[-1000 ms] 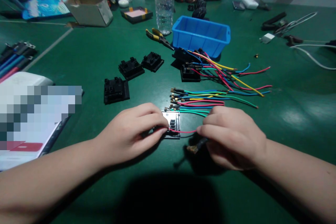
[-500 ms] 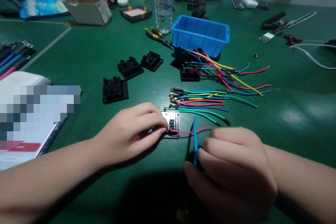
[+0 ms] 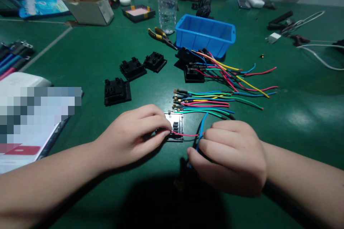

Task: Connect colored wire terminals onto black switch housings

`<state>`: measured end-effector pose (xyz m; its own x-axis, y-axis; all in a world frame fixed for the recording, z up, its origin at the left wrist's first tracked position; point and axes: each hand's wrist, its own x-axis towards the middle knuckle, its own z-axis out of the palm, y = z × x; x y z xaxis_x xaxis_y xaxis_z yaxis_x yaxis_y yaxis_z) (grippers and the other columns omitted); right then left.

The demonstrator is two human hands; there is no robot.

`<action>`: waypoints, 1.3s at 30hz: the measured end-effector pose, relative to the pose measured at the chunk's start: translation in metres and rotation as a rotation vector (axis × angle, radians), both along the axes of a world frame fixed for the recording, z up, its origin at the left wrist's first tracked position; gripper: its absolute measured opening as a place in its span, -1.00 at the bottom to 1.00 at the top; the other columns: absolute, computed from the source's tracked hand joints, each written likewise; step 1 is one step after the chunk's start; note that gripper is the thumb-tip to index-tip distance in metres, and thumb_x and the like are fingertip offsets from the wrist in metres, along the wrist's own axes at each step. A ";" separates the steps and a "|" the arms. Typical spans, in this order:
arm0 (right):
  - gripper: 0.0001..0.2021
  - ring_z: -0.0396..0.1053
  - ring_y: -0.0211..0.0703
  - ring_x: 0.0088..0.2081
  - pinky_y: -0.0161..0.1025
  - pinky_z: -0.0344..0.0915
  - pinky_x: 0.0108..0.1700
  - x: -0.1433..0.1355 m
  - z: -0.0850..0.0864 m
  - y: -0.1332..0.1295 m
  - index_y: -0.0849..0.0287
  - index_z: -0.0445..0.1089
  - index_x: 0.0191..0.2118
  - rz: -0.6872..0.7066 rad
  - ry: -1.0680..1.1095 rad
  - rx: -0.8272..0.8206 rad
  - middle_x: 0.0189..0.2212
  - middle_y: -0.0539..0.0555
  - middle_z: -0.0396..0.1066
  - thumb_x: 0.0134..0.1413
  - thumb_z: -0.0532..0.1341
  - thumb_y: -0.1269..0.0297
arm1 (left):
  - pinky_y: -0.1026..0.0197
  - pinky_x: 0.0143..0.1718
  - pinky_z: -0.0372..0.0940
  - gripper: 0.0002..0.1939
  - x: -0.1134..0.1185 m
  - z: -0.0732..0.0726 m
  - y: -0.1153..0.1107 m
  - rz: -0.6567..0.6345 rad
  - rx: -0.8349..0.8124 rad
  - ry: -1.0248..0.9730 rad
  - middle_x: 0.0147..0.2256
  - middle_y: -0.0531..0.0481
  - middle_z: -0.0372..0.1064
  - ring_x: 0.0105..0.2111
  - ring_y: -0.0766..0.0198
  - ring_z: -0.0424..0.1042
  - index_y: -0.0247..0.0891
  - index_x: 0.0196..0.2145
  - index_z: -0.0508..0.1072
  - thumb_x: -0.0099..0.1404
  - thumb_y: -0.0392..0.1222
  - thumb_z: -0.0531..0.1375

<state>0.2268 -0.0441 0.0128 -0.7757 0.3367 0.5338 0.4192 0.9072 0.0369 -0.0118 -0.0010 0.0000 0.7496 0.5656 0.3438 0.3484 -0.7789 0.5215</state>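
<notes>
My left hand (image 3: 139,134) is closed on a small black plastic module (image 3: 177,137) lying on the green table, its fingers covering the left part. From that module a red wire (image 3: 186,135) runs right, passing behind a blue wire (image 3: 203,125). My right hand (image 3: 231,155) is closed around the blue wire, whose top end sticks up past the fingers. Below the thumb a dark, blurred end hangs over the shadow. Just beyond the module lies a row of coloured wires (image 3: 206,104) with brass terminals at their left ends.
Several black modules (image 3: 118,91) sit left of centre, and wired ones (image 3: 194,74) stand before a blue bin (image 3: 205,35). Pliers (image 3: 161,37), a plastic bottle (image 3: 167,7) and a cardboard box (image 3: 90,9) are farther back. A phone (image 3: 45,128) is at left; another person sits opposite.
My right hand has moved away from me and slightly left with the blue wire, and more of its lower end now shows. My left hand stays on the module.
</notes>
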 end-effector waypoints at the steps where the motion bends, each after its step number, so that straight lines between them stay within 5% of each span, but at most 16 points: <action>1: -0.78 0.10 -0.27 -0.62 -0.15 0.01 -0.59 0.001 -0.002 0.001 0.14 0.43 -0.42 -0.001 -0.015 0.013 -0.69 -0.09 0.25 0.22 0.11 0.37 | 0.34 -0.26 0.34 -0.86 0.000 0.000 0.000 -0.003 0.002 0.000 -0.28 0.00 0.42 -0.28 0.36 0.43 -0.25 -0.20 0.48 0.37 -0.37 0.14; 13: -0.88 0.19 -0.21 -0.52 -0.15 0.02 -0.49 0.009 -0.014 0.008 0.17 0.48 -0.24 0.009 -0.024 0.009 -0.58 -0.05 0.35 0.22 0.17 0.35 | 0.38 -0.22 0.30 -0.85 -0.001 -0.002 0.001 -0.021 -0.004 -0.003 -0.25 0.03 0.39 -0.25 0.39 0.40 -0.27 -0.17 0.47 0.36 -0.41 0.15; 39: -0.85 0.23 -0.25 -0.51 -0.21 0.10 -0.46 0.009 -0.011 0.011 0.22 0.48 -0.31 -0.012 0.029 0.021 -0.57 -0.03 0.37 0.24 0.19 0.33 | 0.41 -0.19 0.28 -0.86 -0.002 -0.004 0.001 -0.029 -0.009 -0.016 -0.25 0.04 0.38 -0.24 0.42 0.39 -0.27 -0.17 0.46 0.36 -0.41 0.15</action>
